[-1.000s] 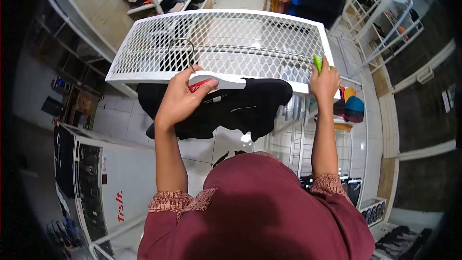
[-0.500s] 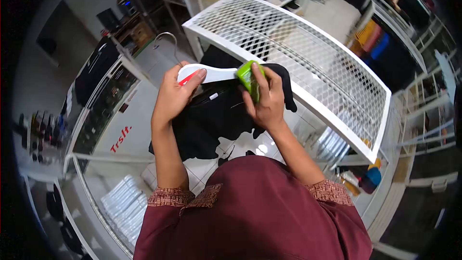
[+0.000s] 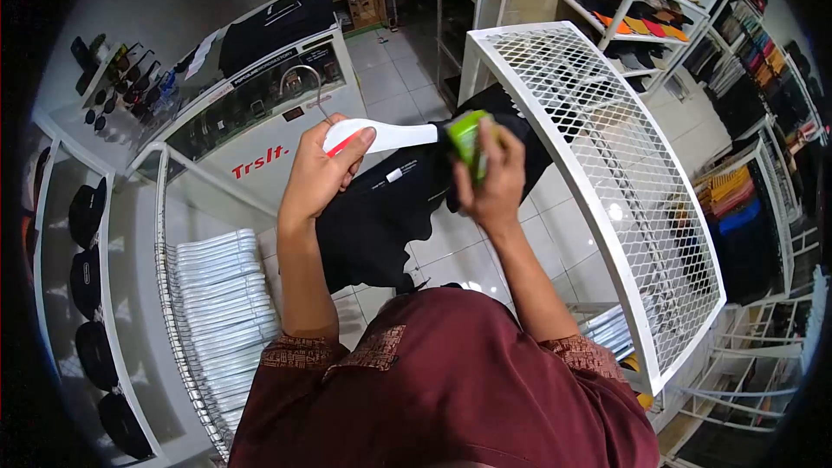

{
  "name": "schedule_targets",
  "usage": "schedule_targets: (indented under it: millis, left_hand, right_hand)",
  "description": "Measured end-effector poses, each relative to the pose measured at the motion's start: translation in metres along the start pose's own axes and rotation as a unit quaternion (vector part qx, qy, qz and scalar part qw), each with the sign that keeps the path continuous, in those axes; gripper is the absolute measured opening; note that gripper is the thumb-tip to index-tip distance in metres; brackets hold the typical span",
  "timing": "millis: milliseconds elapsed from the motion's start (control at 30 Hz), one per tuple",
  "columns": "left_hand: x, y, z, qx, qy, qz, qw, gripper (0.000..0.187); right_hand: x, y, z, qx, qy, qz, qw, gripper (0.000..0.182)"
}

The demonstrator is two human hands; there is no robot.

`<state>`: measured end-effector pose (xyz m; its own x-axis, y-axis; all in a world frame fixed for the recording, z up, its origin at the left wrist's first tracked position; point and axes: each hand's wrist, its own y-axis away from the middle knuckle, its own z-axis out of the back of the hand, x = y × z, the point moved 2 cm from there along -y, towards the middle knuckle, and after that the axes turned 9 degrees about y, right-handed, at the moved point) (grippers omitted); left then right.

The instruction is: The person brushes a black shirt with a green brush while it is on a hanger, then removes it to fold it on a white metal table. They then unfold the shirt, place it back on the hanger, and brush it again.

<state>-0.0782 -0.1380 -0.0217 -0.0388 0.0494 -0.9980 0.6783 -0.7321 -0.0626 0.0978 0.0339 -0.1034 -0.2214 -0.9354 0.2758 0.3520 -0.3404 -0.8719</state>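
Note:
My left hand [image 3: 322, 165] is closed round the middle of a white clothes hanger [image 3: 394, 136], thumb over its red mark. The metal hook sticks up past the knuckles. A black garment [image 3: 373, 225] with a small white label hangs below the hanger and spreads out beyond its right tip. My right hand [image 3: 494, 178] grips a bright green block-shaped object [image 3: 468, 140], slightly blurred, just right of the hanger's tip and over the black cloth. Its exact kind I cannot tell.
On the right stands a white mesh-topped rack [image 3: 598, 173]. Lower left, a rail holds many clear hangers [image 3: 221, 312], beside a shelf of black caps [image 3: 97, 342]. A glass counter [image 3: 260, 121] with folded black clothing stands behind. Stocked shelves [image 3: 641, 17] line the back.
The view has swung left, bringing the counter and hanger rail further in. My right hand with the green object has shifted a little right, away from the hanger's tip. My left hand keeps its hold.

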Motion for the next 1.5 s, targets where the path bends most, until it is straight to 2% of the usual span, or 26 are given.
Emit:
schedule_targets:
  millis: [67,133,200,233,300,367,400,467,533,567,600,667,700,767,800,867,933,967,1000,1067,1133,1200,1300,1400,1467,1500]
  left_hand:
    - [0.000,0.002,0.012,-0.014,0.008,-0.001,1.000,0.025]
    - [0.003,0.003,0.028,-0.029,0.012,0.006,0.999,0.024]
    - [0.004,0.002,0.033,-0.034,0.021,-0.001,0.999,0.024]
    - [0.004,0.001,0.031,-0.043,0.020,-0.004,0.999,0.024]
    - [0.007,0.000,0.026,-0.046,0.016,0.005,0.999,0.023]
    - [0.006,-0.008,0.012,-0.017,0.013,0.007,1.000,0.023]
    - [0.008,-0.012,0.008,-0.008,0.010,0.007,1.000,0.023]
    - [0.012,-0.017,0.001,0.031,0.025,-0.010,0.999,0.022]
    - [0.012,-0.021,0.000,0.026,0.024,-0.008,0.999,0.022]
    - [0.013,-0.023,0.005,0.015,0.025,-0.003,1.000,0.022]
    - [0.015,-0.024,0.011,0.003,0.026,0.004,1.000,0.022]
    - [0.020,-0.026,0.016,0.021,0.046,0.001,0.999,0.023]
    - [0.022,-0.026,0.017,0.017,0.041,0.002,0.999,0.023]
    - [0.023,-0.028,0.016,0.012,0.038,0.005,0.999,0.023]
    - [0.023,-0.030,0.013,0.023,0.034,0.009,0.999,0.023]
    - [0.022,-0.033,0.003,0.042,0.030,0.011,0.999,0.022]
    - [0.023,-0.032,-0.004,0.057,0.034,0.012,0.998,0.022]
    - [0.023,-0.032,-0.004,0.053,0.026,0.007,0.998,0.023]
    - [0.024,-0.034,-0.002,0.055,0.025,0.005,0.998,0.023]
    - [0.028,-0.035,0.007,0.025,0.038,-0.012,0.999,0.024]
    - [0.030,-0.031,0.012,0.013,0.041,-0.005,0.999,0.024]
    - [0.029,-0.033,0.013,0.005,0.042,-0.002,0.999,0.024]
    - [0.030,-0.029,0.003,0.028,0.016,0.005,0.999,0.025]
    - [0.032,-0.031,-0.005,0.045,0.017,0.005,0.999,0.024]
    - [0.032,-0.030,-0.003,0.046,0.003,-0.040,0.998,0.025]
    - [0.032,-0.031,0.001,0.045,0.005,-0.041,0.998,0.025]
  right_hand:
    - [-0.034,-0.004,-0.006,-0.054,0.062,-0.079,0.993,0.067]
    - [-0.070,0.004,-0.007,-0.030,0.071,-0.240,0.968,0.060]
    - [-0.069,0.001,0.007,-0.093,0.088,-0.222,0.967,0.061]
    - [-0.065,0.000,0.007,-0.093,0.087,-0.219,0.967,0.061]
    - [-0.022,-0.008,0.015,-0.102,0.028,-0.105,0.989,0.066]
    - [0.008,-0.008,0.009,-0.037,-0.028,-0.005,0.999,0.071]
    - [0.017,-0.004,0.003,0.006,-0.047,0.007,0.999,0.072]
    - [0.008,0.001,-0.008,0.023,0.003,0.031,0.999,0.074]
    - [-0.029,0.007,-0.011,-0.023,0.037,-0.036,0.998,0.076]
    - [-0.044,0.006,-0.012,-0.053,0.065,-0.102,0.991,0.071]
    - [-0.063,0.008,-0.009,-0.039,0.076,-0.195,0.977,0.066]
    - [-0.078,0.010,0.004,-0.054,0.119,-0.262,0.956,0.066]
    - [-0.074,0.009,0.005,-0.053,0.120,-0.262,0.956,0.066]
    - [-0.050,0.002,0.016,-0.115,0.103,-0.164,0.974,0.067]
    - [-0.029,-0.004,0.016,-0.095,0.057,-0.144,0.983,0.069]
    - [-0.001,-0.003,0.006,-0.049,0.009,-0.032,0.998,0.073]
    - [0.007,-0.001,-0.003,0.015,0.027,0.008,0.999,0.076]
    - [-0.005,0.002,-0.005,0.000,0.062,-0.004,0.998,0.079]
    - [-0.021,0.004,-0.008,-0.027,0.068,-0.041,0.996,0.074]
    - [-0.053,0.006,-0.008,-0.037,0.083,-0.222,0.971,0.066]
    - [-0.076,0.016,-0.002,-0.039,0.114,-0.272,0.955,0.061]
    - [-0.055,0.002,0.012,-0.064,0.097,-0.270,0.956,0.063]
    - [-0.005,-0.008,0.012,-0.033,0.026,-0.104,0.994,0.069]
    - [0.006,-0.004,0.001,0.025,0.049,-0.038,0.998,0.072]
    - [-0.030,0.007,-0.007,-0.005,0.072,-0.141,0.987,0.065]
    - [-0.053,0.014,-0.007,0.011,0.083,-0.220,0.972,0.062]
